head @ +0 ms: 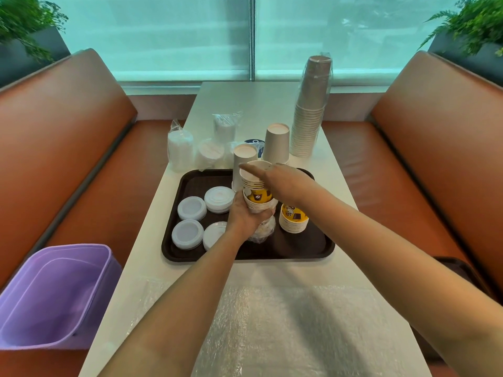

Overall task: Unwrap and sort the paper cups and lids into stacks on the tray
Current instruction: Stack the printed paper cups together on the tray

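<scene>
Left grip point(246, 216): closed around the lower end of a yellow-printed cup stack point(257, 195), held above the tray's centre, with crumpled clear wrap point(262, 231) bunched below the palm. Right grip point(275, 174): fingers flat and extended over the stack's top rim, touching it, not clasping. Brown tray point(304, 246), holdings: four piles of white lids point(192, 208) at its 9 o'clock; a second yellow-printed stack point(294, 219), unwrapped, at its 3 o'clock; a plain white cup stack point(242, 161) at its 12 o'clock edge. Tabletop point(337, 183) beyond the tray: one plain cup stack point(276, 142) unwrapped at 12 o'clock; a tall sleeve of cups point(311, 110) in plastic at 1 o'clock; three bagged lid bundles point(180, 148) at 10 to 11 o'clock. Purple bin point(54, 292) at 8 o'clock, off the tabletop. Progress, estimated: about half sorted; the held stack needs its wrap shed, then the tall sleeve and bagged lids remain.
</scene>
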Motion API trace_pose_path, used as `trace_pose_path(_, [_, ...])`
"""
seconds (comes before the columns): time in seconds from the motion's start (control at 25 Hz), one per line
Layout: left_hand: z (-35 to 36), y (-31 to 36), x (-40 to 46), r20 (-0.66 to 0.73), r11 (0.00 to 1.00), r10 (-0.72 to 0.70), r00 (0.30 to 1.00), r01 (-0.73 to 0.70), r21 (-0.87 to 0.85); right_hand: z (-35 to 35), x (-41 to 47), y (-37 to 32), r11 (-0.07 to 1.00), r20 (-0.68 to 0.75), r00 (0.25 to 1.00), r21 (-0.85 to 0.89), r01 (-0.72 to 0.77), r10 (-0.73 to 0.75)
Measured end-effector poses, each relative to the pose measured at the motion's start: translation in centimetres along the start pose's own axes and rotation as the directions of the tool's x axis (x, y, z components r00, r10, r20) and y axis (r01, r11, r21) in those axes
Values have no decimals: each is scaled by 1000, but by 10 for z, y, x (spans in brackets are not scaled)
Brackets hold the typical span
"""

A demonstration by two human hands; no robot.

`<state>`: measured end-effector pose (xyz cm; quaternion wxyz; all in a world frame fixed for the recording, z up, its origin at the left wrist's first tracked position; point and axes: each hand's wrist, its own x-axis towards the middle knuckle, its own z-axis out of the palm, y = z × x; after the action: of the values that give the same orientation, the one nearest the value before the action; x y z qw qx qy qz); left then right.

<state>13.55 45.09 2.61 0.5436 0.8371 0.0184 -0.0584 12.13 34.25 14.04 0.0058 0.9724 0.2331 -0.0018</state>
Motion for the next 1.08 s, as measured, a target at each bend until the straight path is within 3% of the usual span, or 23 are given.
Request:
trace_pose_path(0.56, [3,-11,9,9,999,13,1000,-13,-35,12,4,8,998,-89,995,18,54,-52])
trace_pose_path(0.68, [4,-11,10,24,995,12,1000,-9,-95,9,4,7,991,-67,994,-110,77,-85])
trace_pose_path(0.8, [3,-13,9,5,999,23,1000,-23,-40,3,3,6,959,-52,995,-276,70,-88])
trace_pose_path(1.08, [3,-10,6,18,998,28,999,-27,-58,5,3,7,963,-30,995,-256,85,-96])
